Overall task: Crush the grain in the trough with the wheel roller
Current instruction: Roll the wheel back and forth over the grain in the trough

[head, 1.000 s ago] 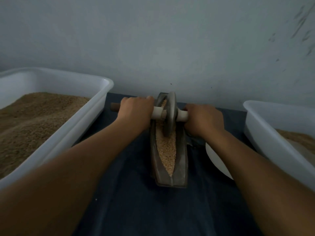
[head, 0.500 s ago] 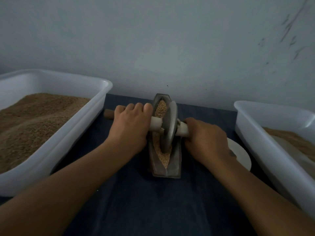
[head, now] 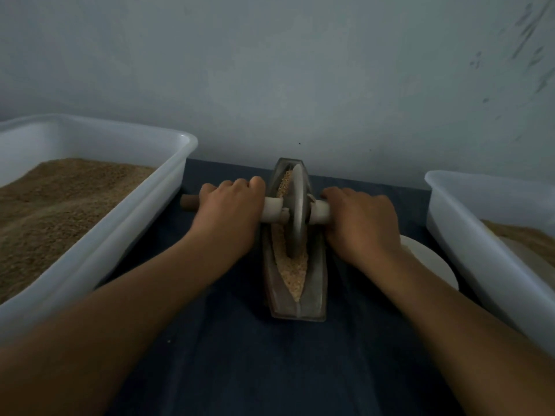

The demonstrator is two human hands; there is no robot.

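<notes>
A: Starting at the left edge of the worktop [head: 228, 370], what do you have there?

B: You have a white tub [head: 99, 223] along that edge, heaped with brown meal [head: 57, 211]. The brown end of the axle [head: 188, 202] pokes out just beside the tub's wall.

A: And your left hand?

B: Your left hand [head: 229, 214] is wrapped knuckles-up round the axle on the left of the wheel roller [head: 295, 211], fingers curled over the top of it.

A: Where does the roller sit?

B: The disc stands upright on its edge in the trough [head: 315, 283], over the middle stretch and somewhat toward the far end. The trough lies lengthwise from the near middle of the worktop toward its far edge at the wall [head: 300, 70]. Pale grain [head: 292, 274] fills the groove in front of the disc, and a little shows behind it at the far end.

A: Your right hand?

B: Your right hand [head: 360, 223] clasps the axle's right side the same way, close against the trough's flank.

A: Anything further right?

B: A white plate [head: 432, 262] lies partly under your right forearm, and a second white tub [head: 468, 235] with brown meal [head: 528, 238] stands along the right edge.
</notes>
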